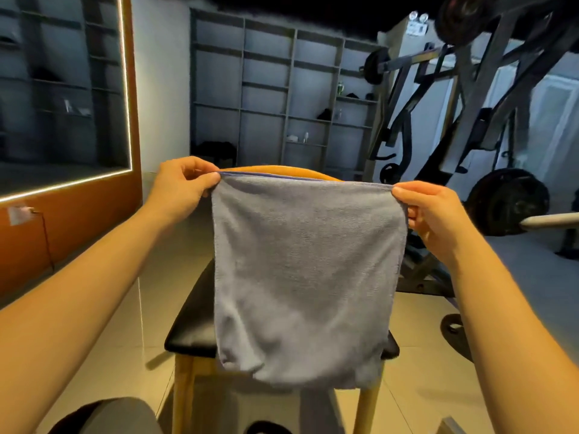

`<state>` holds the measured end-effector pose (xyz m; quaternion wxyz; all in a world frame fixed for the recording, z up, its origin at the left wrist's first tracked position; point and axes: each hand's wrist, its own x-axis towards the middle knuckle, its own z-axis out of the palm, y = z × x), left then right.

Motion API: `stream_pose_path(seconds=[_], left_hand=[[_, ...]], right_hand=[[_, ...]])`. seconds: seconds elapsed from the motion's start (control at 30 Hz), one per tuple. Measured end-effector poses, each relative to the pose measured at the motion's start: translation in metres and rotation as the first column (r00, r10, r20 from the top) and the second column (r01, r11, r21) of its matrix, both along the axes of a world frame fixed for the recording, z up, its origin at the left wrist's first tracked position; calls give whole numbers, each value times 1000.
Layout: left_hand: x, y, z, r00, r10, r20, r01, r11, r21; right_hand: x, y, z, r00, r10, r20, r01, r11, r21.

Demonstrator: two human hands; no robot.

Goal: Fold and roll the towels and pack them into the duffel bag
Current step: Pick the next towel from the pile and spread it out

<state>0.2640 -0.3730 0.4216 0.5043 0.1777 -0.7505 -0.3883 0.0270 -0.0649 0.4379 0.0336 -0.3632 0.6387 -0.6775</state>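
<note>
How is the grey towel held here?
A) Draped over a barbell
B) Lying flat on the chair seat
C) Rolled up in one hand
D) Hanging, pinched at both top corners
D: the left hand and the right hand each pinch a top corner of the grey towel, which hangs before the chair.

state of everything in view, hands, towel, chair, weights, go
left hand: pinches the towel's top left corner
right hand: pinches the towel's top right corner
towel: held up in the air, hanging flat, not rolled
chair: upright, seat partly hidden behind the towel
barbell: loaded with a dark plate
</note>
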Motion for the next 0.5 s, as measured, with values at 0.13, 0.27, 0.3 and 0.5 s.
stream_pose_path(seconds=[0.13,0.27,0.3,0.5], left_hand=[[-19,-14,-8,996,-54,65,50,997,53],[-59,-37,-36,979,-22,203,6,997,78],[-71,-45,-45,972,-4,236,-17,996,88],[-139,-92,-90,941,60,332,-148,958,246]], right_hand=[[-27,-16,-14,997,-70,18,70,997,27],[-60,-52,-47,977,-214,10,209,963,172],[-69,-61,-56,971,-239,3,234,953,192],[-127,-122,-106,941,-329,76,297,913,281]])
